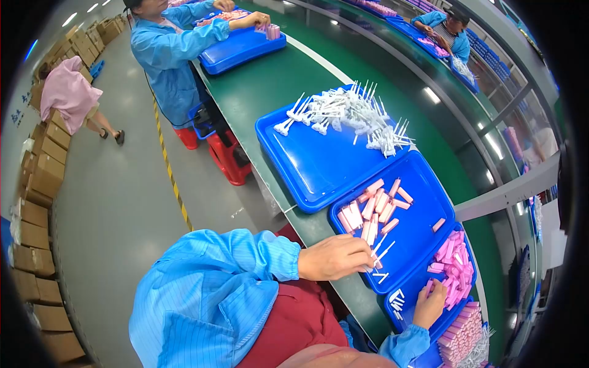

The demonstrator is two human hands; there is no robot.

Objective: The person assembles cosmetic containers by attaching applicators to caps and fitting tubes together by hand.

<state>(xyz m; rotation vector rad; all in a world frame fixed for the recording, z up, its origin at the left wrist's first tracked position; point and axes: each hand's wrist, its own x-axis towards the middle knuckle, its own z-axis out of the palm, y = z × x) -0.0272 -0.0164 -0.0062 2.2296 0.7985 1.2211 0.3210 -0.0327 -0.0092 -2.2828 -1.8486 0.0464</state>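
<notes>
Left hand: My left hand [336, 256], thumb and fingers drawn together, pinched thin white sticks [385, 252] over the near side of the middle tray [423, 184]; whether a pink piece was caught with them, I could not tell
Right hand: My right hand [431, 305] reached with bent fingers into the bright pink pile [455, 267] in the near tray [415, 283]; whether it had closed on one, I could not tell
White sticks: Slender and probably feather-light, they looked stiff but easy to bend or drop, best taken between thumb and forefinger near one end
Pink blocks: The pale pink blocks [386, 213] lay scattered in the middle tray, likely light, firm and a little slick, suited to a grip across their long sides
Tight quarters: Loose blocks crowded my left fingertips, the pile pressed around my right, and short white pieces [397, 303] lay between my hands
Beyond: White stemmed parts [353, 110] heaped and tangled in the far tray [313, 165], on the green table [245, 101]
Alongside: Stacked pink rods [463, 334] stood past my right hand; a co-worker [169, 46] in blue worked farther up the table
</notes>
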